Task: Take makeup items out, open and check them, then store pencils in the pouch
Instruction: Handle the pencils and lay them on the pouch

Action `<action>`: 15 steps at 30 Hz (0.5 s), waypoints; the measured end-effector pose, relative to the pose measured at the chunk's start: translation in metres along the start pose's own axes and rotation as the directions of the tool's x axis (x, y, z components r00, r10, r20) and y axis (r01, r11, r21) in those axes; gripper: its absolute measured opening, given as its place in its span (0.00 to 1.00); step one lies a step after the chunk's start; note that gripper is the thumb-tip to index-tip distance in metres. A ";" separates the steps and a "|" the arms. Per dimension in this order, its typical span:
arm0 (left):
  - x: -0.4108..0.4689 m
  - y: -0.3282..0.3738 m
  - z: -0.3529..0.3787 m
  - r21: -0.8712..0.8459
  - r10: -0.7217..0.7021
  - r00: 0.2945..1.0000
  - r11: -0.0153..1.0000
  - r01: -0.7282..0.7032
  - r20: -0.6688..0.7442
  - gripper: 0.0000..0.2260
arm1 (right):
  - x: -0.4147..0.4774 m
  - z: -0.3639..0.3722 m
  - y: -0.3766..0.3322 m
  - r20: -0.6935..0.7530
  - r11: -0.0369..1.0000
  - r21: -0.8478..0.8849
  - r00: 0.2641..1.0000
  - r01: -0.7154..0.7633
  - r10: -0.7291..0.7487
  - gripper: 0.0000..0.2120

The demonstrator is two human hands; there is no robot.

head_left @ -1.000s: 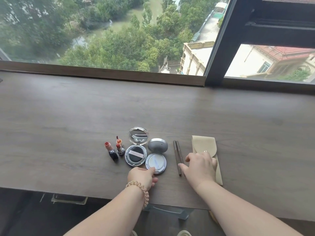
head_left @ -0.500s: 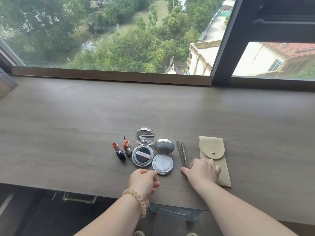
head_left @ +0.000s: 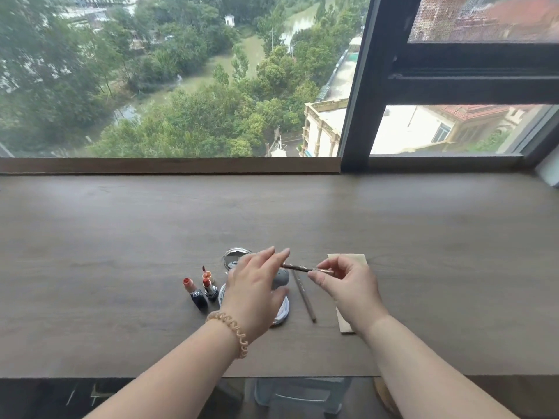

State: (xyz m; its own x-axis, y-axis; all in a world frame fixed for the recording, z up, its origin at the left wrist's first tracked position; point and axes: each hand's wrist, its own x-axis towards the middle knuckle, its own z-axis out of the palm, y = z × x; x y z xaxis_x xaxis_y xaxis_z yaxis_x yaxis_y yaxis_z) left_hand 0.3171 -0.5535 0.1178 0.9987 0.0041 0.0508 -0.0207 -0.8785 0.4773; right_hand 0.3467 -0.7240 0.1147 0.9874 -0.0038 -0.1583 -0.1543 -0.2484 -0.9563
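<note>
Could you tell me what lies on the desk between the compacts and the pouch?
In the head view, a single brown pencil lies flat there.

A spiral coil band point(head_left: 232, 330), pale peach in colour, is worn at the wrist of the left hand point(head_left: 254, 288). Both forearms are shown bare to the frame edge.

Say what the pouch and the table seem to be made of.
Pouch: beige, matte, likely suede-like fabric or faux leather; it shows no sheen. Table: grey-brown wood or wood-look laminate, matte, with long grain streaks; which one is unclear.
</note>
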 end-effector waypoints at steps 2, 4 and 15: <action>0.004 0.000 -0.005 0.031 0.013 0.997 0.999 -0.010 -0.077 0.23 | -0.001 -0.005 -0.012 0.092 0.987 0.161 0.996 0.006 -0.021 0.07; 0.007 0.001 -0.009 0.021 0.074 0.982 0.997 -0.071 -0.173 0.14 | -0.002 -0.011 -0.023 0.104 0.958 0.285 0.993 0.018 -0.049 0.06; 0.003 0.034 -0.009 -0.101 0.300 0.954 0.948 -0.300 -0.016 0.19 | -0.010 0.004 -0.042 0.014 0.870 0.478 0.991 -0.121 0.130 0.13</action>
State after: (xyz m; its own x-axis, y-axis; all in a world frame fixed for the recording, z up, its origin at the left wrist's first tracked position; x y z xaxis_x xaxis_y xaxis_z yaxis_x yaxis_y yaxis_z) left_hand 0.3187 -0.5789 0.1425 0.9455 -0.2523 0.2056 -0.3242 -0.7862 0.5261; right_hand 0.3427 -0.7095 0.1559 0.9583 -0.0229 -0.2848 -0.2705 0.2474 -0.9304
